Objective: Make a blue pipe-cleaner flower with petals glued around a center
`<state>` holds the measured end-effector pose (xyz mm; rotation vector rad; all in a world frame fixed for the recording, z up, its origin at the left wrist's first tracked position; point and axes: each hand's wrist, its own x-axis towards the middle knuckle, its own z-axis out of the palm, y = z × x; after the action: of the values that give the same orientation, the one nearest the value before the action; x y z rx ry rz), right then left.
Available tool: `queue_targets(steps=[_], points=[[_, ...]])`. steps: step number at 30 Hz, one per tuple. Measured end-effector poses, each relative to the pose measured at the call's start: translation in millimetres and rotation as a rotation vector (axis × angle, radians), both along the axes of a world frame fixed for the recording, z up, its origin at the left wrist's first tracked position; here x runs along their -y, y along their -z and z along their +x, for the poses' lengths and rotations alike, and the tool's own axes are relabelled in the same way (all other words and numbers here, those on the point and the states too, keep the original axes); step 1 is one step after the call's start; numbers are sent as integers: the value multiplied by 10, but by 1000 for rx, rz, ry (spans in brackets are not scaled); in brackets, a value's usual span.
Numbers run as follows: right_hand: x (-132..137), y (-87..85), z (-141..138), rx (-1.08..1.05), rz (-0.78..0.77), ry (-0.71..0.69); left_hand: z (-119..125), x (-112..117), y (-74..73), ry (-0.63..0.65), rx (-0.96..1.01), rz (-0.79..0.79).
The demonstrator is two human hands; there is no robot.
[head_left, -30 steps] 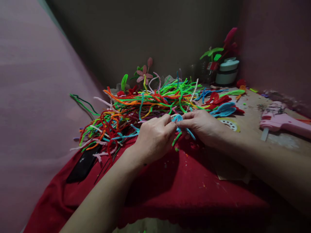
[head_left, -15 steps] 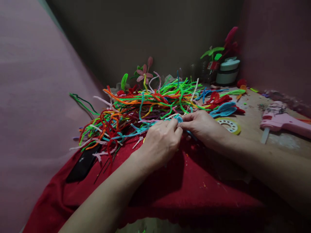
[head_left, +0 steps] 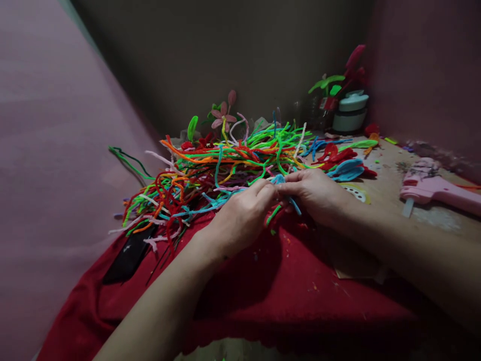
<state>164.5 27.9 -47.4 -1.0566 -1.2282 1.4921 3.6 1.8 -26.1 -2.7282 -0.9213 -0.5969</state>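
Between my two hands is a blue pipe cleaner (head_left: 278, 179), bent into a small shape, with a blue tail hanging below my fingers. My left hand (head_left: 248, 208) is closed, its thumb and fingers pinching the piece from the left. My right hand (head_left: 313, 193) pinches the same piece from the right. Much of it is hidden behind my fingers. Just beyond lies a tangled heap of pipe cleaners (head_left: 233, 158) in green, orange, red, white and blue. A blue looped petal shape (head_left: 345, 170) and red looped pieces (head_left: 332, 156) rest past my right hand.
A pink glue gun (head_left: 432, 188) lies at the right, near a yellow tape roll (head_left: 356, 193). A black phone (head_left: 130, 255) is on the red cloth (head_left: 240, 291) at left. At the back stand a pink flower (head_left: 224, 116) and a lidded jar (head_left: 351, 111).
My fingers have shifted slightly around the blue piece, and its tail now shows below them. A short green end has come into sight under my left hand.
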Motion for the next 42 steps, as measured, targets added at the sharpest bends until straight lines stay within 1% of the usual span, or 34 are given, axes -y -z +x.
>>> queue_targets(steps=[5,8,10,12,14,15,16,18,19,20,21,22,25,29,31,33,34,35,37,38,39,42], points=[[5,9,9,-43,-3,-57,-19,5,-10,-26,-71,63],[25,1,4,-47,8,-98,-2,30,25,-56,-71,116],[34,-13,-1,-55,5,-126,11,37,42,-54,-50,116],[39,-29,-5,-83,-8,-137,19,28,32,-64,55,102],[40,-44,-4,-123,-11,-135,17,6,-13,-129,281,41],[41,-50,-1,-139,-12,-138,12,-6,-45,-184,411,-37],[41,-55,2,-151,-12,-140,8,-15,-80,-239,525,-160],[43,-63,8,-171,-28,-152,4,-23,-143,-321,647,-520],[44,-68,9,-176,-40,-159,7,-20,-166,-339,678,-696],[46,-72,9,-178,-54,-162,15,-14,-179,-339,704,-840],[48,-76,7,-180,-67,-163,26,-6,-184,-323,741,-937],[50,-80,3,-181,-79,-162,39,3,-180,-295,791,-986],[56,-84,-14,-177,-99,-152,79,20,-142,-224,893,-1001],[62,-71,-22,-180,-94,-169,108,18,-83,-210,909,-919],[63,-60,-15,-204,-95,-211,109,12,-64,-180,899,-945],[57,-48,-6,-217,-89,-233,102,5,-51,-130,847,-1016],[51,-41,-3,-220,-83,-221,94,1,-45,-114,808,-1005],[42,-34,-1,-225,-76,-197,86,-3,-40,-113,758,-946],[21,-21,1,-250,-74,-151,68,-7,-33,-146,661,-771],[10,-16,1,-272,-76,-142,62,-7,-30,-164,615,-715],[2,-15,1,-293,-82,-141,57,-5,-28,-178,576,-696],[-9,-34,0,-343,-120,-116,56,4,-15,-193,536,-731]])
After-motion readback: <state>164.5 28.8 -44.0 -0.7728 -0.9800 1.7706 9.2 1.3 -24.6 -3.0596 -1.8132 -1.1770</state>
